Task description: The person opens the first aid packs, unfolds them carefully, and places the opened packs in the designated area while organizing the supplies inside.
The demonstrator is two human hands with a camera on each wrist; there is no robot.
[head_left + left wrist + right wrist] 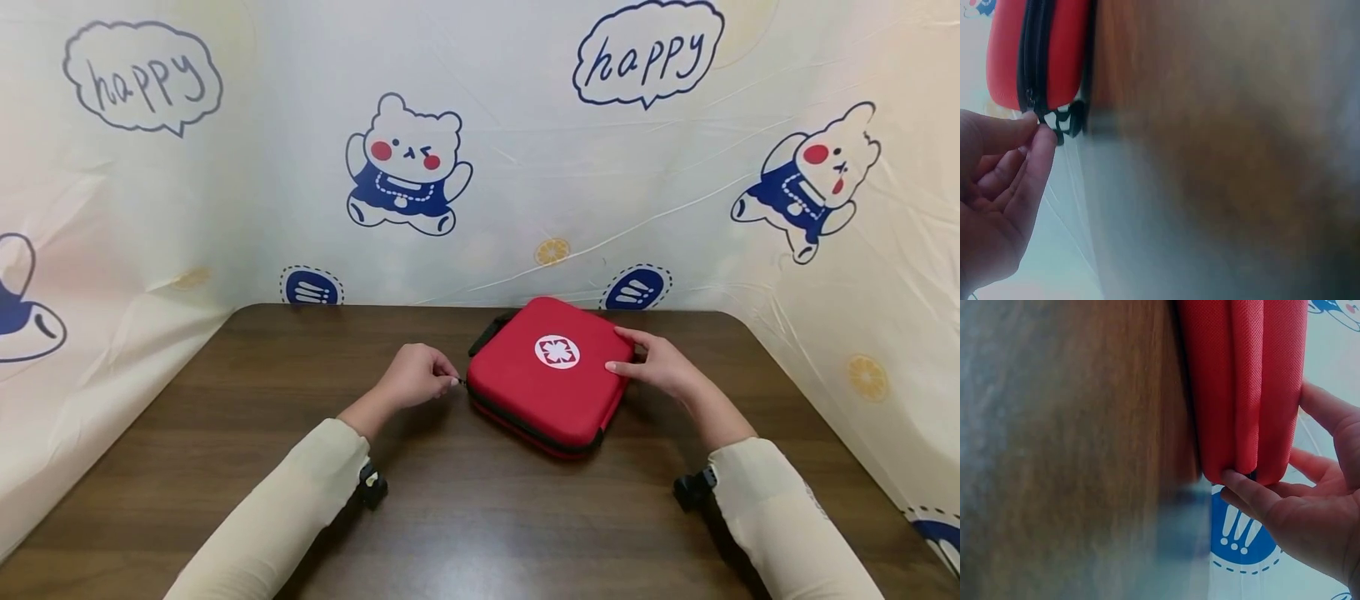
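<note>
A red first-aid case [525,387] with a white round emblem [557,352] lies flat on the table, turned at an angle. My left hand [416,377] is at the case's left corner, where thumb and forefinger pinch the zipper pull. Close up in the left wrist view, the black zipper [1036,50] runs along the case's side up to those fingertips. On the far right side my right hand [660,362] grips the case. Its thumb lies on the top, and in the right wrist view other fingers [1254,490] touch the side near the corner.
A black carry handle [487,335] sticks out from the case's back-left side. The brown wooden table [480,525] ends at a pale printed curtain [510,192] behind and at both sides. Each wrist wears a small black camera [371,485].
</note>
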